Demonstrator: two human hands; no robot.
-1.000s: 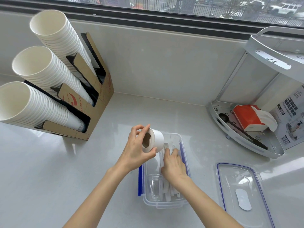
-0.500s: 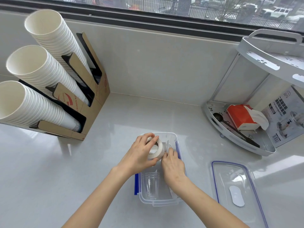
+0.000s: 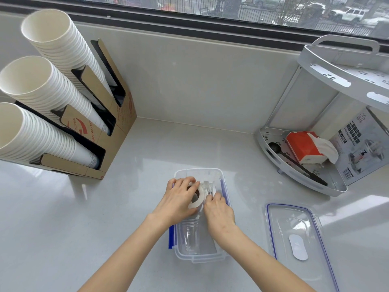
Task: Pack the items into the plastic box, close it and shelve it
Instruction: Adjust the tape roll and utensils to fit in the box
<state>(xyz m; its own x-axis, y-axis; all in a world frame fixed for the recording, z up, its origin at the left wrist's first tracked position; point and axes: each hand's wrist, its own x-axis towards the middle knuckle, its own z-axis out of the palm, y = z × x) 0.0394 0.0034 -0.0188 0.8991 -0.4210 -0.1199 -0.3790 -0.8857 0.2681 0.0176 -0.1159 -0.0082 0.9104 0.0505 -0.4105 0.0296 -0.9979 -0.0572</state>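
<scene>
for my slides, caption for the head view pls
Left hand lowers tape roll into plastic box; lid waits alongside.

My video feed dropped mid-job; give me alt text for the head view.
Left hand lowers a white tape roll into the open clear plastic box on the counter; right hand is inside beside it. The lid lies to the right, off the box.

white counter (image 3: 189, 148) | grey backsplash (image 3: 200, 76) | window (image 3: 252, 9) w/ daylight, street outside
</scene>
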